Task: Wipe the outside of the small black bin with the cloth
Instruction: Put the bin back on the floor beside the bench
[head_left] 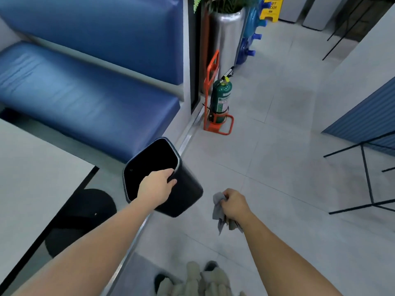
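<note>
Bin [181, 189], small and black, hangs tilted above the tiled floor [277, 167] beside the blue bench [85, 99], its open mouth facing up. It looks empty, light and stiff, its smooth wall likely slippery, so the rim is the sound hold. Left hand [157, 186] has fingers clamped over that rim. Right hand [234, 205] nearby has fingers closed on the soft, bunched grey cloth [219, 208], not touching the bin.

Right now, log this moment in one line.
left hand: grips black bin rim, tilted | right hand: holds cloth | no contact
</note>
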A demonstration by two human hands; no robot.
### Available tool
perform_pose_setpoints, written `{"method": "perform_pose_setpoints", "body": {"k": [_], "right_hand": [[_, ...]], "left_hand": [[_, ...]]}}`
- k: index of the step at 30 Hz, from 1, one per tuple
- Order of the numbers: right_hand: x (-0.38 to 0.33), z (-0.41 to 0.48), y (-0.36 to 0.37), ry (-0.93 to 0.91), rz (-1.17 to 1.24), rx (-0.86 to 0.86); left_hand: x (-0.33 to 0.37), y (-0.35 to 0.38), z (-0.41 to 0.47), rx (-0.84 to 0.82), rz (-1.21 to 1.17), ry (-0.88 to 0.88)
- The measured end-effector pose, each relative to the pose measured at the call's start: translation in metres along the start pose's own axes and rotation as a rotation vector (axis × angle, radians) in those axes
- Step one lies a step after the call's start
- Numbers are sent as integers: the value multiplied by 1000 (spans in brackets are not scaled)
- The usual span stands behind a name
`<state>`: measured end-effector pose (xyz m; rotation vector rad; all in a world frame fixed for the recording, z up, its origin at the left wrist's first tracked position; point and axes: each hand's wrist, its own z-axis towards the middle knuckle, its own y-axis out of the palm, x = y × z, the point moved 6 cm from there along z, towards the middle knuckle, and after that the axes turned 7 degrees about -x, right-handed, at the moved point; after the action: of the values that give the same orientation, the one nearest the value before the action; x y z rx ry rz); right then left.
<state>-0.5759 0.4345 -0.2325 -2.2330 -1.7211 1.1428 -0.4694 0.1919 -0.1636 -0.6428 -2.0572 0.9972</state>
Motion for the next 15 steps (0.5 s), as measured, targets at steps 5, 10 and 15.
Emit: {"method": "perform_pose_setpoints", "body": {"k": [5,10,15], "right_hand": [[24,75,35,7,41,-53],[69,163,85,46,75,-79],[116,235,131,85,151,-88]], "left_hand": [[-23,84,74,-54,150,78],[-61,192,146,-133,331,143],[-92,284,190,-190,497,207]]}}
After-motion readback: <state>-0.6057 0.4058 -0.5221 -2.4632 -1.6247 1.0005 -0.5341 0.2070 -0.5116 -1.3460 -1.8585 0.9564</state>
